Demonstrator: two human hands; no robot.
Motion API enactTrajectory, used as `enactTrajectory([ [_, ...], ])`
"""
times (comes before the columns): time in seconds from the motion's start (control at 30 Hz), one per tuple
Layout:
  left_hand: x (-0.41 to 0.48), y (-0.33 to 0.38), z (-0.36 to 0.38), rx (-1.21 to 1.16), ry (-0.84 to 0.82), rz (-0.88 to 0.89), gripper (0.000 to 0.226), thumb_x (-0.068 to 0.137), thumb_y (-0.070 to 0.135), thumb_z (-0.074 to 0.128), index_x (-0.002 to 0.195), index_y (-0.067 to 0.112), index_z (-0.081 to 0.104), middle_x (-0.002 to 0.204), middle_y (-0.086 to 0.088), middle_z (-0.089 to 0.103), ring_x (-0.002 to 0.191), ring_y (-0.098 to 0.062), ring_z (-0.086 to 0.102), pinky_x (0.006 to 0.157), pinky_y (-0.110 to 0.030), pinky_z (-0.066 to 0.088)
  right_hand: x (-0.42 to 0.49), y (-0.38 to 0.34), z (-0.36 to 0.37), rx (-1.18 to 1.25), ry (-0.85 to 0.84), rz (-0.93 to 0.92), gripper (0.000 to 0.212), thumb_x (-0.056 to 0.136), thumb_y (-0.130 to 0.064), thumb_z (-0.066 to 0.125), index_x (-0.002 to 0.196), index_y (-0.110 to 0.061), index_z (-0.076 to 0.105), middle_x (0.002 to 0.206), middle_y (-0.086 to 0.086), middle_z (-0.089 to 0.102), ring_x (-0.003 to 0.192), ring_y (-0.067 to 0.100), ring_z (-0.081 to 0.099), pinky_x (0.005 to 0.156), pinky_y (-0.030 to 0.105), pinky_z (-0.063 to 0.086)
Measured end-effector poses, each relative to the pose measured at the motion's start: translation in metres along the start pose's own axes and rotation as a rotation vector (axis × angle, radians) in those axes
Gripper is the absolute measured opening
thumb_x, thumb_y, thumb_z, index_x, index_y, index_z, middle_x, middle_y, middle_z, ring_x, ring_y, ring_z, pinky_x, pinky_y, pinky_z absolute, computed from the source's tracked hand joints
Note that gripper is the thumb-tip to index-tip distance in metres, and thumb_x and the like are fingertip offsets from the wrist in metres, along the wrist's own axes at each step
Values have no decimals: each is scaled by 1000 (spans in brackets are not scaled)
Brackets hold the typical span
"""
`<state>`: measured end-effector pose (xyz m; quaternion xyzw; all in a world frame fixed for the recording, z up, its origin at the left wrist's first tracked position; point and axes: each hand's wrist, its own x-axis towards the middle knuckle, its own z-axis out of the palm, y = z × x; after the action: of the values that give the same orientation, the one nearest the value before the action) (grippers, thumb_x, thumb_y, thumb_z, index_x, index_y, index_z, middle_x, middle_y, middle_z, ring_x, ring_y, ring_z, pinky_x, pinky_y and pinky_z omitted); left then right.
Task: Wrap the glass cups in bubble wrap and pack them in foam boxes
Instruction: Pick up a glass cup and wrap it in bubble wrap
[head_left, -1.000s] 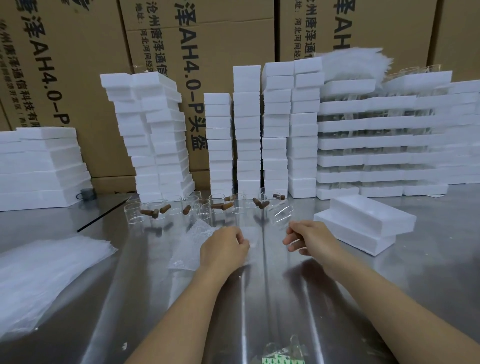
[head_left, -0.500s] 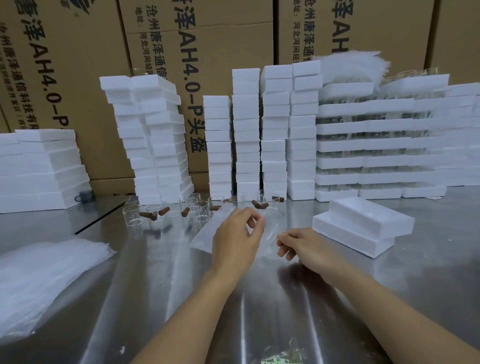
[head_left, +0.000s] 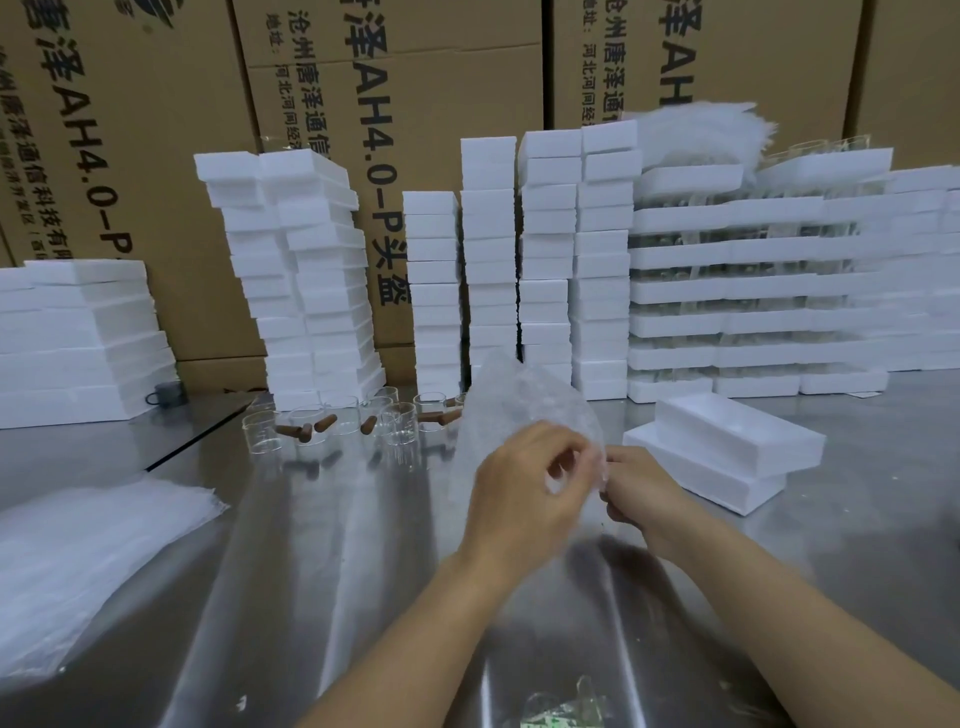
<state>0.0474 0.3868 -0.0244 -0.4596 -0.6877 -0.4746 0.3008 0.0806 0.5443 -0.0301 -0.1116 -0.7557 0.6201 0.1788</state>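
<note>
Bubble wrap (head_left: 519, 400) is up off the table (head_left: 311, 571), one sheet, pinched at its lower right edge where my two hands meet. On my left hand (head_left: 519, 499) the fingers are curled, thumb and fingertips nipping the edge. My right hand (head_left: 647, 493) does the same, fingers bent in and clamped on that edge from the other side, the two hands almost touching. From that pinch the sheet stands up and leans off to the left, so its length runs up and away from me. Whether a cup sits inside it I can't tell, because the plastic is blurred. The bare glass cups (head_left: 399, 429) lie beyond and left of the wrap, so my left hand is the nearer one for a reach. The open foam box (head_left: 737, 441) lies just right of my right hand, so I'd say that side does the packing.
</note>
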Motion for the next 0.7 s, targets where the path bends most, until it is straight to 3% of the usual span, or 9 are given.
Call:
enactTrajectory([
  [0.07,9,-10,-10,8,220,-72,10,97,24,67,106,26,70,99,16,62,92,-8,60,84,-32,52,4,0,0,-12,8,-6,9,85,-25,77,82,-18,82,63,-4,47,56,11,24,53,26,18],
  [0.17,17,-37,-27,-60,378,-345,41,85,29,70,124,35,59,118,18,56,108,-11,55,91,-29,47,6,2,-2,-33,-46,-40,15,97,-33,74,103,-23,84,73,-6,62,58,11,27,56,27,22],
  [0.3,20,-65,-44,-487,177,-742,71,73,43,79,139,42,53,144,10,57,132,-14,55,113,-41,45,7,1,0,-51,-113,-43,17,103,-24,68,112,-25,82,87,7,50,61,13,25,57,27,21],
  [0.37,22,-72,-50,-612,70,-826,82,66,50,85,142,46,54,147,14,59,133,-12,59,109,-38,44,6,0,3,-52,-147,-36,18,103,-23,66,113,-24,81,90,9,47,63,14,26,58,27,21],
  [0.47,23,-76,-49,-718,-121,-839,89,59,55,93,140,51,59,136,16,72,118,-10,73,95,-38,47,-1,-5,4,-51,-232,-75,19,96,-42,74,111,-33,80,88,1,56,74,19,31,60,28,24],
  [0.53,21,-73,-45,-701,-202,-817,82,58,59,99,132,57,66,134,17,73,120,-9,73,97,-41,50,-4,-5,2,-55,-290,-130,27,91,-51,76,108,-30,78,87,-4,63,80,22,34,60,29,26],
  [0.63,18,-63,-42,-689,-189,-828,78,51,65,101,121,62,69,138,16,71,127,-9,67,95,-41,51,-5,-4,1,-82,-287,-173,35,93,-50,76,107,-17,73,89,-2,67,76,16,46,59,26,29],
  [0.7,16,-59,-40,-684,-154,-829,91,49,67,101,132,52,66,142,12,69,130,-11,65,90,-38,50,-7,-5,2,-65,-295,-186,25,96,-40,75,103,-16,75,88,-1,68,71,9,51,57,22,34],
])
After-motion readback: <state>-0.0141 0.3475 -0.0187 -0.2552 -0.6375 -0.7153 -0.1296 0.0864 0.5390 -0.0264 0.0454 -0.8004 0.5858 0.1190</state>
